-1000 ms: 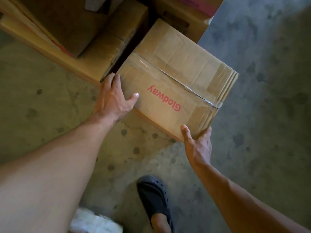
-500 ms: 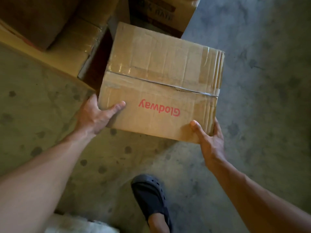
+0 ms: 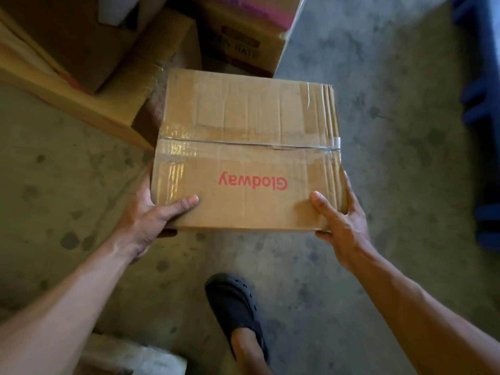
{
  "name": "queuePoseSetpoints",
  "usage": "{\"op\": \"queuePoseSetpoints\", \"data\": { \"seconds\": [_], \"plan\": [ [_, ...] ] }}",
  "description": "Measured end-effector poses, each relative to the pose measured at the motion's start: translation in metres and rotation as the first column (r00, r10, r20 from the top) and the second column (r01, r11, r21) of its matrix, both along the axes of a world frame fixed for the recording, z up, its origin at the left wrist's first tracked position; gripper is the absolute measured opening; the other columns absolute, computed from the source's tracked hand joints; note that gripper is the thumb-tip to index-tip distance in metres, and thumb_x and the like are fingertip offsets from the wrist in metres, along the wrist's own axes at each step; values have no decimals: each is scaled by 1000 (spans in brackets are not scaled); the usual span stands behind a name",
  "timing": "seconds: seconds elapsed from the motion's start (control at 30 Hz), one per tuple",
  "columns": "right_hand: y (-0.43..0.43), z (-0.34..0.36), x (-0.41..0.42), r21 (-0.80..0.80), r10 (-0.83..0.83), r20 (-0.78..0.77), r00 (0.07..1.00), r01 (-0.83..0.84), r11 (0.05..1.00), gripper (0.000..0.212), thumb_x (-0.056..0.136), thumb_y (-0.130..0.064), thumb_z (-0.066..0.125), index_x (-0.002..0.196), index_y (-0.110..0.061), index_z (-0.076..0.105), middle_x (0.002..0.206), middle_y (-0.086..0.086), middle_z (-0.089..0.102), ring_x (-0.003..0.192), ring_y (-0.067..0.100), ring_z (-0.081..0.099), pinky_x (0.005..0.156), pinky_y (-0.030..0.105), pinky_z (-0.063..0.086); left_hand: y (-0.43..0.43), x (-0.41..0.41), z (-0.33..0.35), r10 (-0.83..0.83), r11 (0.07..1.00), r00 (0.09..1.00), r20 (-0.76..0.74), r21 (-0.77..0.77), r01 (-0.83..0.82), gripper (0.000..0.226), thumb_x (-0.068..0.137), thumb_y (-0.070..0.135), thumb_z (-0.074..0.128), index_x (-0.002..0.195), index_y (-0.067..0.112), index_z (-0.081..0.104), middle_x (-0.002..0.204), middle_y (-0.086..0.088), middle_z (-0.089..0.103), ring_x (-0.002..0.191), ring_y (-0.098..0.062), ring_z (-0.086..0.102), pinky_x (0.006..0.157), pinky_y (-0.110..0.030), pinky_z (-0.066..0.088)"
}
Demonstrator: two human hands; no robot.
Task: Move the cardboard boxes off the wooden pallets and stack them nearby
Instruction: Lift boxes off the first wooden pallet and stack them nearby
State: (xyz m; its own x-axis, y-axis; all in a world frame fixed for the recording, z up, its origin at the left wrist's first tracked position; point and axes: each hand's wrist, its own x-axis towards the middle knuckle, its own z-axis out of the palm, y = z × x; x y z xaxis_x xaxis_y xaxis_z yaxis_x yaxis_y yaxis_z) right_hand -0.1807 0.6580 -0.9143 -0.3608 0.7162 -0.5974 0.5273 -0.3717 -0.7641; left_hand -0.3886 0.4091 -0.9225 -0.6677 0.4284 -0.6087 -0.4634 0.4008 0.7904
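A taped brown cardboard box (image 3: 249, 147) with red "Glodway" lettering is held above the concrete floor in the middle of the head view. My left hand (image 3: 151, 215) grips its near left corner, thumb on top and fingers underneath. My right hand (image 3: 343, 220) grips the near right corner the same way. Behind it, at the upper left, more cardboard boxes (image 3: 81, 55) stand stacked together. No pallet shows in this frame.
A box with pink print (image 3: 243, 31) stands at the top centre. Blue objects (image 3: 481, 104) line the right edge. My foot in a dark clog (image 3: 235, 309) is on the stained concrete floor (image 3: 378, 77) below the box. A pale object (image 3: 140, 361) lies at the bottom left.
The box has come away from the stack toward me and turned square to my view. Both hands have shifted from its sides to its near corners, carrying it.
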Motion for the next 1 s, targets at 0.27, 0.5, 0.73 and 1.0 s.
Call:
{"op": "queuePoseSetpoints", "data": {
  "seconds": [0.27, 0.5, 0.73, 1.0],
  "plan": [
    [-66, 99, 29, 90, 166, -150, 975, -154, 984, 93, 68, -49, 81, 150, -50, 36, 123, -17, 58, 102, 14, 67, 65, 36, 62, -100, 60, 88, 137, 988, 969, -205, 102, -119, 114, 56, 54, 94, 151, 33, 35, 134, 4, 64, 119, -19, 65, 99, -54, 52],
    [-167, 182, -10, 149, 366, -267, 891, -338, 929, 83, 79, -42, 81, 149, -48, 37, 123, -15, 58, 103, 12, 65, 60, 31, 60, -230, 94, 189, 353, 933, 860, -369, 209, -293, 82, 78, 21, 84, 148, 24, 41, 129, 3, 67, 117, -13, 65, 100, -37, 54],
    [-274, 222, -88, 194, 624, -314, 716, -595, 780, 86, 78, -48, 79, 149, -50, 31, 116, -24, 49, 110, 14, 55, 77, 42, 59, -351, 111, 241, 577, 813, 714, -395, 200, -546, 64, 80, 28, 84, 128, 55, 50, 126, 10, 68, 114, -20, 68, 88, -57, 57],
    [-435, 242, -155, 306, 821, -388, 420, -781, 544, 74, 80, -48, 81, 145, -41, 47, 123, -17, 64, 106, 1, 64, 71, 15, 57, -495, 149, 275, 760, 572, 451, -468, 151, -806, 84, 82, 34, 81, 148, 49, 32, 130, 17, 57, 117, -13, 59, 64, -36, 62]
  ]
}}
